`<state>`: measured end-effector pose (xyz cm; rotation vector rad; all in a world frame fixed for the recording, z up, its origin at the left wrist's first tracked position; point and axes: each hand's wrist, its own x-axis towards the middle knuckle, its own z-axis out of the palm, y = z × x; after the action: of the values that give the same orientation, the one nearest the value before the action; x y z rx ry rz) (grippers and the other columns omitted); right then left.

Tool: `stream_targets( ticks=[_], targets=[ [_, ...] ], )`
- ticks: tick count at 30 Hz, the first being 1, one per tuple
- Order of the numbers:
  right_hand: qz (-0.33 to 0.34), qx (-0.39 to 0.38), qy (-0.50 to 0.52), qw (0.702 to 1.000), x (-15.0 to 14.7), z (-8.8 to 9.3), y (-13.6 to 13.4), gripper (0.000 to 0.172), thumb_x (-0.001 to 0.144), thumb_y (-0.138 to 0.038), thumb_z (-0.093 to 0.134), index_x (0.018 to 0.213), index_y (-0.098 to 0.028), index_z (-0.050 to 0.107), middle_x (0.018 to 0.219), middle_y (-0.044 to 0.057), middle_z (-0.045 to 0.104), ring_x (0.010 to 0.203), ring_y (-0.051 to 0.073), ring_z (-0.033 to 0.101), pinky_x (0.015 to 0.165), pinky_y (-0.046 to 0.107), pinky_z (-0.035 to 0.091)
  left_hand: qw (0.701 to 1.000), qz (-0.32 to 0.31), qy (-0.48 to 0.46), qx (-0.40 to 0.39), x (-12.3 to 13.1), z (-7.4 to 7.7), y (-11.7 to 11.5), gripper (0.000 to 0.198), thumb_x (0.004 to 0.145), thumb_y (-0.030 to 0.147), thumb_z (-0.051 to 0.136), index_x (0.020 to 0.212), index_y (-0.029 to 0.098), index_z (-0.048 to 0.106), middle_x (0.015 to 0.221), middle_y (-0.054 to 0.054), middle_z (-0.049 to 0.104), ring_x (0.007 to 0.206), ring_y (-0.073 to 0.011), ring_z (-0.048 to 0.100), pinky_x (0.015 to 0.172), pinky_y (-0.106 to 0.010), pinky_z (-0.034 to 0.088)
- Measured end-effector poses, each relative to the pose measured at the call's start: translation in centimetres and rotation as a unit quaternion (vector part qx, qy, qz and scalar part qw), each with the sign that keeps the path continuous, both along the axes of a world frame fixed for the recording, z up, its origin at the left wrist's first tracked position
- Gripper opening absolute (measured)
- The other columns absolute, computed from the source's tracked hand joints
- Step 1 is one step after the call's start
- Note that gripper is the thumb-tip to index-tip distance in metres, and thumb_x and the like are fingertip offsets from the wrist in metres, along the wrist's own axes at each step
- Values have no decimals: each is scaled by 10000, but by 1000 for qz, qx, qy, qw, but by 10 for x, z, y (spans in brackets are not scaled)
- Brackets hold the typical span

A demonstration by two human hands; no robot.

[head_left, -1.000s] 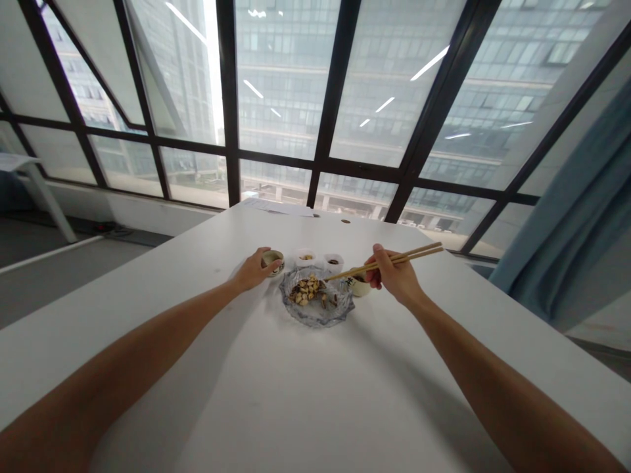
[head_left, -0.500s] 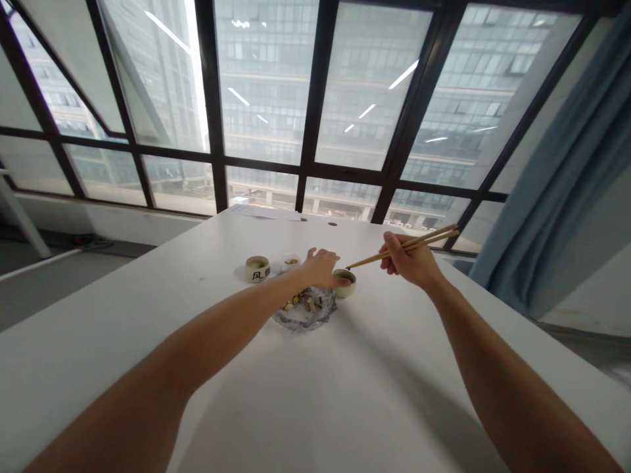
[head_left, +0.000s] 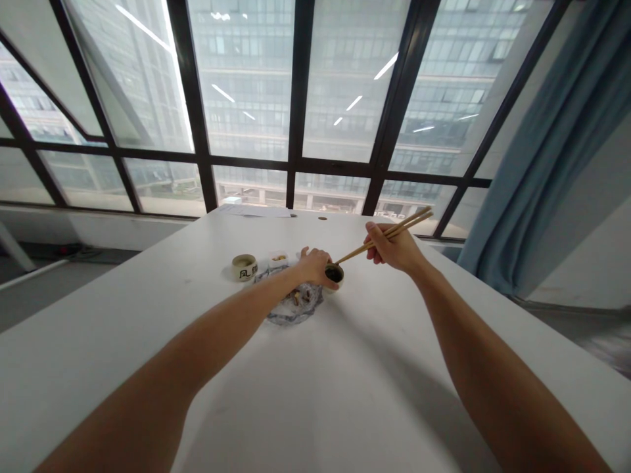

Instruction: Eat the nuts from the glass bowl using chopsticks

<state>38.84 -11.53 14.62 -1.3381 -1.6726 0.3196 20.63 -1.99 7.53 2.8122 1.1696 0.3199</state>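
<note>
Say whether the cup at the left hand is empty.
Seemingly not empty: the cup at the left hand shows something dark inside, unlike the pale interior of the lettered cup. How full, I cannot tell.

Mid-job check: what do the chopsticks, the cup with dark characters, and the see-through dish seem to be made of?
Chopsticks: probably wood or bamboo, judging by the pale tan color; finish unclear.
Cup with dark characters: likely ceramic, possibly glazed, given the cream wall and rounded rim.
See-through dish: glass or clear plastic, apparently glossy from its glints and ruffled edge; I can't tell which.
</note>
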Motion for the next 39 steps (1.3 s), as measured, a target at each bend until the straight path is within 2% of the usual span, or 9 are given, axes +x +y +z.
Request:
stream_targets(
  ticks=[5, 10, 17, 21, 27, 29, 32, 36, 39],
  targets=[
    [31, -52, -61, 996, 5, -16, 15, 697, 773, -843, 502, 696, -161, 625, 556, 65, 658, 421, 124, 578, 378, 216, 441, 1000, 12, 24, -14, 1, 1, 3, 729, 660, 737, 665, 1178, 225, 673, 1267, -117, 645, 1255, -337, 514, 1144, -563, 240],
    [13, -53, -94, 994, 6, -21, 18, 712, 794, -847, 454, 690, -166, 632, 547, 69, 653, 419, 129, 566, 390, 231, 427, 999, 22, 20, -26, 5, -2, 12, 689, 696, 742, 635, 1150, 229, 702, 1258, -122, 653, 1269, -354, 505, 1143, -572, 245],
    [27, -53, -134, 989, 1, -25, 17, 675, 830, -809, 446, 690, -174, 626, 562, 64, 665, 442, 137, 584, 406, 234, 426, 1000, -5, 13, 9, -3, -6, 17, 721, 747, 681, 652, 1300, 220, 617, 1509, -143, 464, 1401, -351, 369, 1182, -609, 125],
    [21, -67, -148, 987, -3, -24, 15, 655, 846, -791, 448, 670, -182, 613, 548, 57, 662, 424, 137, 579, 399, 235, 425, 997, 0, -59, 44, -38, 0, 24, 663, 817, 627, 618, 1338, 218, 583, 1542, -126, 440, 1431, -323, 344, 1195, -585, 106],
    [-26, 24, -90, 995, -17, -17, 6, 655, 845, -794, 457, 677, -183, 626, 549, 54, 642, 455, 147, 581, 413, 242, 422, 971, 93, -188, 117, -141, -1, 44, 462, 923, 561, 507, 1211, 232, 656, 1440, -86, 566, 1369, -284, 456, 1187, -505, 195],
    [-8, 50, -20, 999, -29, -20, 4, 643, 855, -779, 463, 698, -179, 631, 554, 52, 638, 454, 144, 570, 418, 246, 431, 959, 136, -215, 126, -175, -12, 51, 471, 936, 551, 473, 1216, 216, 650, 1391, -95, 604, 1336, -271, 496, 1175, -468, 251],
    [76, 15, 30, 997, -55, -35, 2, 626, 863, -758, 480, 697, -175, 637, 548, 46, 630, 444, 137, 553, 425, 248, 443, 948, 194, -235, 94, -209, -35, 54, 596, 912, 610, 447, 1287, 172, 599, 1394, -133, 591, 1323, -310, 504, 1146, -481, 319],
    [134, -15, 10, 991, -83, -62, 3, 563, 885, -702, 509, 713, -184, 646, 580, 42, 652, 465, 141, 569, 440, 249, 449, 940, 193, -281, -5, -220, -65, 46, 755, 883, 654, 447, 1397, 103, 477, 1405, -192, 566, 1276, -311, 545, 1086, -450, 414],
    [149, -21, -47, 988, -87, -74, 5, 526, 910, -644, 517, 676, -189, 640, 601, 50, 669, 496, 153, 600, 476, 260, 465, 932, 180, -311, -42, -216, -77, 37, 800, 843, 666, 528, 1421, 121, 440, 1336, -185, 616, 1184, -298, 611, 1031, -434, 466]
  ],
)
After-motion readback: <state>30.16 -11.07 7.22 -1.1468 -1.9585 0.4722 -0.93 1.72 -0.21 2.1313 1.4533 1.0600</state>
